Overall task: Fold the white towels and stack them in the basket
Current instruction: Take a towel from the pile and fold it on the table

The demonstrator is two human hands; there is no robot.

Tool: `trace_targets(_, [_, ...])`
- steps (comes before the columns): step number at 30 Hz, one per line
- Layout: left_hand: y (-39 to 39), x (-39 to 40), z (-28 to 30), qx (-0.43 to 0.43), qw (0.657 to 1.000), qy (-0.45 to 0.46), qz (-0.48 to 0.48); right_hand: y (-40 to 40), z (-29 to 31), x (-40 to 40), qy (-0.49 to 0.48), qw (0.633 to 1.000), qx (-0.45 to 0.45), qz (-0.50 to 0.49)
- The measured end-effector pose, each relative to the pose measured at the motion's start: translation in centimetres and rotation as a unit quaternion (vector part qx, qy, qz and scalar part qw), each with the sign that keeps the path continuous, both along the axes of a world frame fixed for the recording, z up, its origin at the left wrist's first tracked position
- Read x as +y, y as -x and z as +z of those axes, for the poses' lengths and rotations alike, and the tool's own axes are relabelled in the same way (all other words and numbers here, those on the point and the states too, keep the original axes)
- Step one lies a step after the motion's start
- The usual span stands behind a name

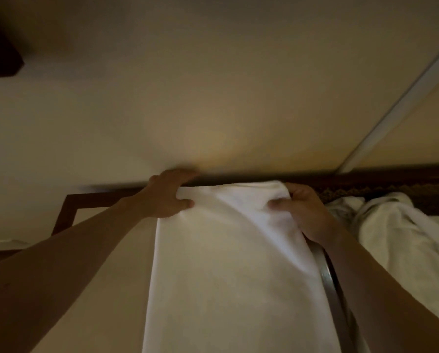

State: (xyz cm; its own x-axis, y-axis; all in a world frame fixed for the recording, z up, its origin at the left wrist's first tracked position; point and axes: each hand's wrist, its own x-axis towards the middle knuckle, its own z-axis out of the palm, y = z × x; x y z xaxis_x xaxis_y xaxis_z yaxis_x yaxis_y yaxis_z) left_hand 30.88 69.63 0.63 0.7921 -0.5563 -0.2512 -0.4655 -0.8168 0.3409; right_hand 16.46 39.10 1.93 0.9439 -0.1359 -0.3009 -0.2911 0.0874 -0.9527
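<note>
The left hand (166, 197) pinches the top left corner of a long white cloth towel (228, 263), thumb in front and fingers behind; the right hand (300, 212) grips the bunched top right corner, so the towel hangs between the two hands, held up toward a plain cream wall (187, 85). To fold cleanly, I would level both corners and pull the top edge taut before bringing them together. Crumpled white towels (402, 230) lie heaped to the right beside a dark wooden ledge (366, 179). No basket shows.
</note>
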Motion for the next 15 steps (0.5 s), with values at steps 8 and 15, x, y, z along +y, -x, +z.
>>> trace_targets(8, [-0.7, -2.1, 1.0, 0.085, 0.995, -0.054, 0.003, 0.1, 1.2, 1.4, -0.199, 0.979, 0.023, -0.041])
trace_targets(15, [-2.4, 0.8, 0.6, -0.012, 0.990, -0.139, 0.006, -1.7, -3.2, -0.5, 0.248, 0.954, 0.106, -0.131])
